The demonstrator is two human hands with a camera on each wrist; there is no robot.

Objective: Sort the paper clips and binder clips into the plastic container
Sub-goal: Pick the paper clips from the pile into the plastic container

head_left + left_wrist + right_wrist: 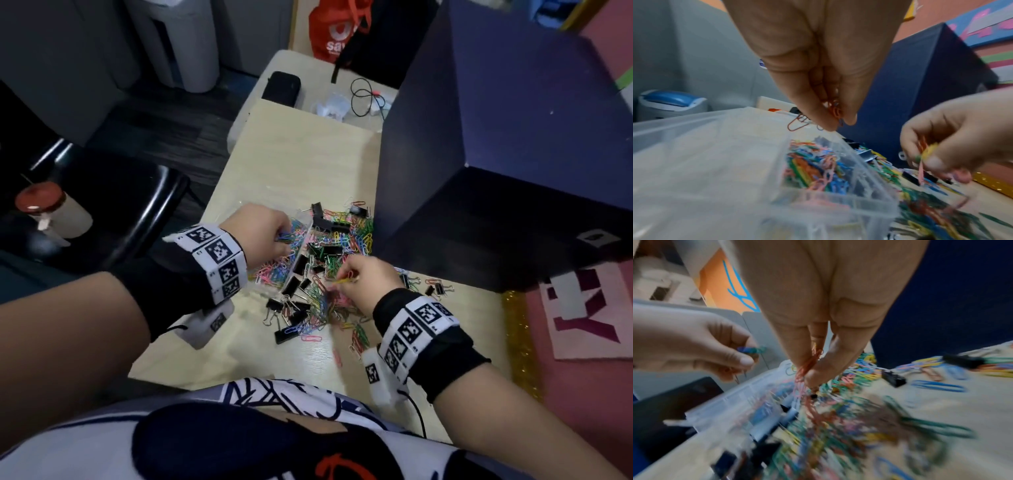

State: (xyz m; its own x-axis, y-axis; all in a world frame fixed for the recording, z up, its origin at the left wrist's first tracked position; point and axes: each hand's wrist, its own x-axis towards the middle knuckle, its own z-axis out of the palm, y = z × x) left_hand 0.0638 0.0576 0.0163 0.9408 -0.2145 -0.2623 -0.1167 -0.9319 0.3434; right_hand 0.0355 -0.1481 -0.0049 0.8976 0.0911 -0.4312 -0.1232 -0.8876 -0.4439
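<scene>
A loose pile of coloured paper clips and black binder clips covers the wooden table. A clear plastic container lies at the pile's left, with many paper clips in one compartment and binder clips in the one beside it. My left hand hovers over the container and pinches a few red and blue paper clips. My right hand is above the pile and pinches a small bunch of red, pink and yellow paper clips.
A big dark blue box stands close on the right of the pile. At the table's far end lie a black pouch and a black cable. A red-lidded jar sits on a black chair to the left.
</scene>
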